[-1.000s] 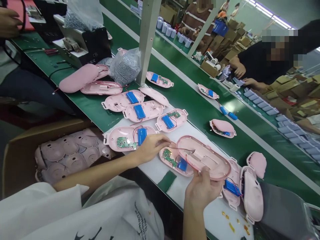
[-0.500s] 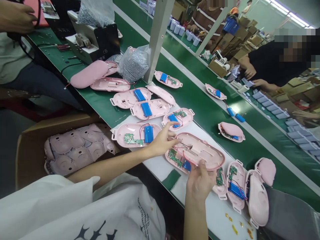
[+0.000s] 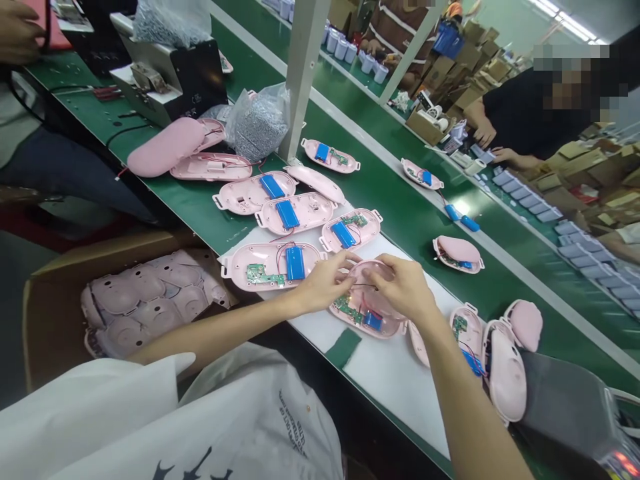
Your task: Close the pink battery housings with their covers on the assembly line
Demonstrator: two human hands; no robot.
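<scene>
Pink shell half (image 3: 376,272), oval, glossy, smooth-rimmed

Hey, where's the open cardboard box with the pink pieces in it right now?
In the head view, the cardboard box is at the lower left, on the person's left, beside the green bench and next to the left forearm.

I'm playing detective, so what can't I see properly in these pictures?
All in the head view:
- Part of the lid: behind the right hand.
- The box's bottom: under shells.
- Grey bits in a bag: too small to tell what they are.
- The person at far left: cut off by the edge.
</scene>
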